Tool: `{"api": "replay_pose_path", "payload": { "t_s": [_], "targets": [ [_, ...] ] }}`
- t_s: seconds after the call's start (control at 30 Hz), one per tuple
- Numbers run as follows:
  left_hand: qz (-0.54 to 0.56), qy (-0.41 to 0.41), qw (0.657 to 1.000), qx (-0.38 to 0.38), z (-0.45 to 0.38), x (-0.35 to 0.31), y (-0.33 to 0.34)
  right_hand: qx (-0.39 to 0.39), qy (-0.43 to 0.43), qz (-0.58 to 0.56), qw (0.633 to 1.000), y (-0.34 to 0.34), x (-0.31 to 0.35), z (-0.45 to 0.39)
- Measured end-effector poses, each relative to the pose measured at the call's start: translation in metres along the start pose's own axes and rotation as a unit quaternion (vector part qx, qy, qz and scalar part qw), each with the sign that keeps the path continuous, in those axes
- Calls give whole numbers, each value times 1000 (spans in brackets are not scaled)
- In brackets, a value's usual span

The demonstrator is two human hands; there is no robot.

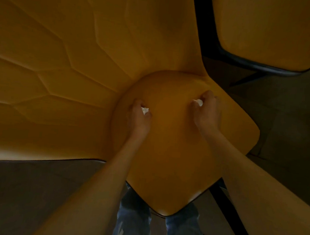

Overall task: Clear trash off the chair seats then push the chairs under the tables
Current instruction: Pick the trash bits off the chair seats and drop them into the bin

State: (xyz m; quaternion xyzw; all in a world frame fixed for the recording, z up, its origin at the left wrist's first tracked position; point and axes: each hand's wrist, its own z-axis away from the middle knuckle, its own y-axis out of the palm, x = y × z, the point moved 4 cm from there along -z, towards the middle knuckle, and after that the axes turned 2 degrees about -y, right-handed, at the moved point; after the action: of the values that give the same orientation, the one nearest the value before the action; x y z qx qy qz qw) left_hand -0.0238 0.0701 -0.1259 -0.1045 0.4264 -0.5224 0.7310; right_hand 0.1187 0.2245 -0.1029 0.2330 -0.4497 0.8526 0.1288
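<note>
I look straight down onto an orange padded chair seat (175, 156) in dim light. Its quilted orange backrest (62, 63) fills the left and top of the view. My left hand (139, 119) rests on the seat's left side, fingers curled around a small crumpled white paper scrap (144, 110). My right hand (207, 112) is on the seat's right side, closed around a second white paper scrap (198, 102). Both scraps show only partly between the fingers.
A second orange chair seat (268, 33) with a dark rim stands at the upper right. A black chair leg (235, 222) slants across the floor at the lower right. Grey floor (24, 190) lies at the lower left, and my jeans-clad legs (133, 223) stand below the seat.
</note>
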Motion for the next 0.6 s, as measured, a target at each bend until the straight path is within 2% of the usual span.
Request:
{"api": "replay_pose_path", "payload": {
  "t_s": [0.13, 0.27, 0.4, 0.6],
  "targets": [
    [110, -30, 993, 40, -1, -5, 4, 19, -2, -11, 1000, 6, 0, 1],
    [183, -44, 981, 56, 5, -15, 0, 31, 43, -112, 992, 0, -1, 11],
    [234, -50, 967, 84, 18, -32, -7, 48, 88, -249, 963, -14, 6, 26],
    [312, -32, 946, 84, 55, -75, -31, 57, 69, -379, 921, -50, 38, 56]
  ]
}}
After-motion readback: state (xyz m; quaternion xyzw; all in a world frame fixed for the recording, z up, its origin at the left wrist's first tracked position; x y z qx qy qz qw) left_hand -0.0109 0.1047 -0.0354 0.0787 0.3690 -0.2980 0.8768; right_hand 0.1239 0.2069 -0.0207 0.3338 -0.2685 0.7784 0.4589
